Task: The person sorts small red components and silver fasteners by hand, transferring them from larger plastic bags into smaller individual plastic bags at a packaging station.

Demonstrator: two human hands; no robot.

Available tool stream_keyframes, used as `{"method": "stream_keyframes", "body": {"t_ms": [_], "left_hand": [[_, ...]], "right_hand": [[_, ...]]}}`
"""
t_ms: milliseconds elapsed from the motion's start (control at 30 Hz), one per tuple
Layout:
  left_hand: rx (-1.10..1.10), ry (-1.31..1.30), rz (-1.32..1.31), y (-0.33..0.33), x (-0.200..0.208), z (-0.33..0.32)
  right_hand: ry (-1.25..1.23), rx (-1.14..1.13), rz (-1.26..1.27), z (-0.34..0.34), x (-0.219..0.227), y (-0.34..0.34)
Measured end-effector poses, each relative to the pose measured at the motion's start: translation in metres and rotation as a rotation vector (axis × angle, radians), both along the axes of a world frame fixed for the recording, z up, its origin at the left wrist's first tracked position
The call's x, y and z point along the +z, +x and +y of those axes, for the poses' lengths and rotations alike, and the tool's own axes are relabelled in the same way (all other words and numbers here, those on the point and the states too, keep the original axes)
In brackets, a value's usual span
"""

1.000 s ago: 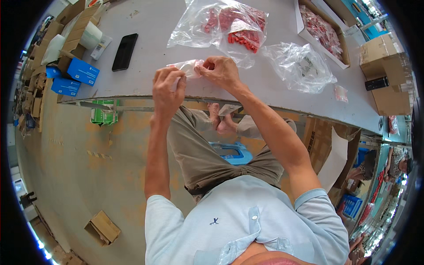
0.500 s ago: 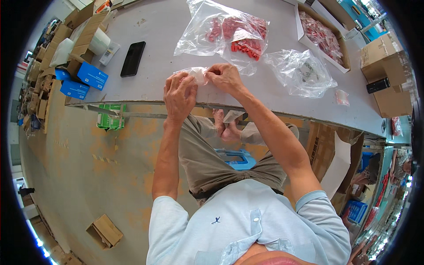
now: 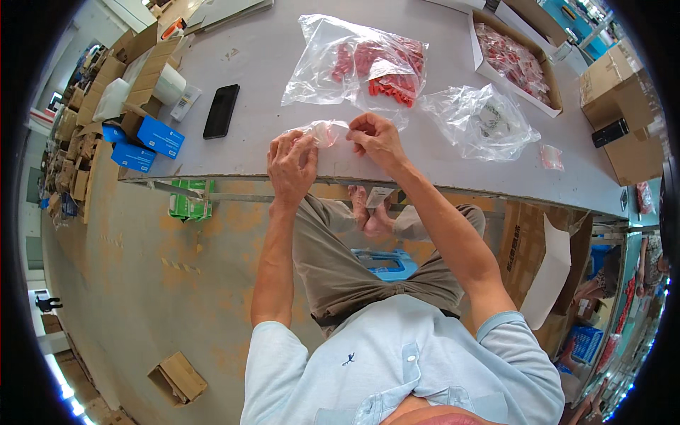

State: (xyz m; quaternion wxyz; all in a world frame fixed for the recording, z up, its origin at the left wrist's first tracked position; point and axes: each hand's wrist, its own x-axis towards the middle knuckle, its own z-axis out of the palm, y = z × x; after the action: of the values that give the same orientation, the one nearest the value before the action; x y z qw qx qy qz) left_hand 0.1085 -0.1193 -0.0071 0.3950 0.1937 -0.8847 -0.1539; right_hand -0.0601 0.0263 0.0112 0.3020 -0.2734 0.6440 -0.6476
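Two bare hands are over the near part of the grey table [image 3: 234, 157], one at each end of a small clear bag [image 3: 324, 132]. This bag lies near the front edge, between the hands, and something pale reddish shows inside it; what it is, I cannot tell.

The left hand [image 3: 290, 161] has its back turned up. Its fingers are bent and rather close together, with the tips at the left end of the bag, and the thumb stands a little apart on the right side. Whether these fingers press the film, I cannot tell. The left forearm [image 3: 276, 262] goes almost straight forward from the sleeve.

The right hand [image 3: 377, 143] comes from the other side, with its fingers curled. Thumb and forefinger have their tips brought near each other at the right edge of the bag; whether they pinch it is too small to see. The right forearm [image 3: 453, 227] slants inward to the left and crosses the table edge.

Beyond the hands lies a large clear bag [image 3: 315, 67] with red pieces [image 3: 391, 91]. To the right are a crumpled clear bag [image 3: 471, 127] and a small packet [image 3: 552, 158]. On the left rests a black phone [image 3: 221, 111].
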Motion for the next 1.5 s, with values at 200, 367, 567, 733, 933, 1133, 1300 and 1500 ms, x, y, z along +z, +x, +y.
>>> {"method": "stream_keyframes", "body": {"t_ms": [200, 367, 567, 733, 933, 1133, 1300, 1500], "left_hand": [[-0.036, 0.01, -0.006, 0.002, 0.001, 0.001], [-0.028, -0.108, 0.064, 0.002, 0.026, 0.027], [-0.463, 1.417, 0.107, -0.029, 0.011, 0.112], [-0.716, 2.035, 0.235, -0.063, 0.033, 0.162], [-0.63, 1.851, 0.333, -0.08, 0.008, 0.165], [-0.517, 1.685, 0.328, -0.086, 0.01, 0.169], [-0.45, 1.613, 0.292, -0.087, 0.017, 0.167], [-0.337, 1.275, 0.249, -0.092, 0.022, 0.162]], "right_hand": [[-0.096, -0.061, -0.086, 0.032, -0.005, -0.007], [-0.137, -0.106, -0.139, 0.069, -0.001, -0.021], [-0.191, -0.15, -0.126, 0.094, 0.029, -0.032], [-0.272, -0.139, -0.12, 0.131, 0.053, -0.021], [-0.161, -0.161, -0.007, 0.171, 0.043, -0.018], [-0.097, -0.245, -0.013, 0.187, 0.023, -0.021], [-0.08, -0.297, -0.001, 0.183, 0.015, -0.023], [-0.021, -0.438, 0.401, 0.177, 0.022, -0.013]]}}
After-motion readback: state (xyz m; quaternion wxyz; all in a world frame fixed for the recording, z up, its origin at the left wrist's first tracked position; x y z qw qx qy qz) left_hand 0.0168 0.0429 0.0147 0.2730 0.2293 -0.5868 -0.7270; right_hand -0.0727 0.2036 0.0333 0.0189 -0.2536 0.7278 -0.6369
